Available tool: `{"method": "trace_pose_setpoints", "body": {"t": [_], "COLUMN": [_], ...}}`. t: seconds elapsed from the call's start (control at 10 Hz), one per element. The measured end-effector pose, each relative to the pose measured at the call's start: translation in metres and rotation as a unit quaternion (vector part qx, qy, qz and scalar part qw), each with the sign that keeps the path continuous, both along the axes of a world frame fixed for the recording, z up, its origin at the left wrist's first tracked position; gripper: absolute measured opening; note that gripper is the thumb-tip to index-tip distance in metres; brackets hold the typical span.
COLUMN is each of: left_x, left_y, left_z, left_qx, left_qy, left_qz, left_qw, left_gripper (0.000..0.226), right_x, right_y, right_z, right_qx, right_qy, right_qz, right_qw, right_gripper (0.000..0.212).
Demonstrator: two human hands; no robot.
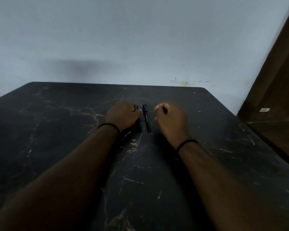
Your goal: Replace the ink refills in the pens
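Observation:
Two black pens lie side by side on the dark marble-patterned table [57, 130], pointing away from me. My left hand [122, 115] rests over the left pen [138, 125], its fingers curled on the barrel near the far end. The right pen [146, 118] lies free between my hands, with a blue tip at its near end. My right hand [171, 120] is curled in a fist just right of that pen; a thin dark piece [164, 110] shows between its thumb and fingers, too small to identify.
A pale wall [140, 39] rises behind the table's far edge. A brown wooden door or cabinet [274, 97] stands at the right, close to the table's right edge. Both wrists wear black bands.

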State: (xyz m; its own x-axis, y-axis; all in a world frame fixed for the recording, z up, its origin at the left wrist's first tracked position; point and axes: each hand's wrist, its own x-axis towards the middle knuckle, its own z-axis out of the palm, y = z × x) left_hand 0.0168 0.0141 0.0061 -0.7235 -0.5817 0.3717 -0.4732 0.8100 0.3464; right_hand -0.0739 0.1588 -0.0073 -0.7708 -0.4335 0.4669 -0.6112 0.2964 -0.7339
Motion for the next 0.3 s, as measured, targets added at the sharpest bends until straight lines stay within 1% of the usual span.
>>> {"method": "trace_pose_setpoints", "body": {"t": [0.1,0.2,0.3], "left_x": [0.005,0.013,0.022], "left_y": [0.004,0.013,0.021], "left_z": [-0.001,0.004,0.007], "left_qx": [0.012,-0.021,-0.035], "left_qy": [0.042,0.079,0.095], "left_qz": [0.018,0.027,0.034], "left_qw": [0.999,0.996,0.994], "left_gripper": [0.052,0.049,0.043], "right_x": [0.001,0.008,0.011], "right_y": [0.005,0.009,0.017], "right_z": [0.003,0.008,0.013], "right_qx": [0.021,0.046,0.017], "right_qy": [0.027,0.061,0.096], "right_qz": [-0.007,-0.032,-0.049], "right_qw": [0.999,0.997,0.994], "right_gripper": [0.027,0.028,0.014]}}
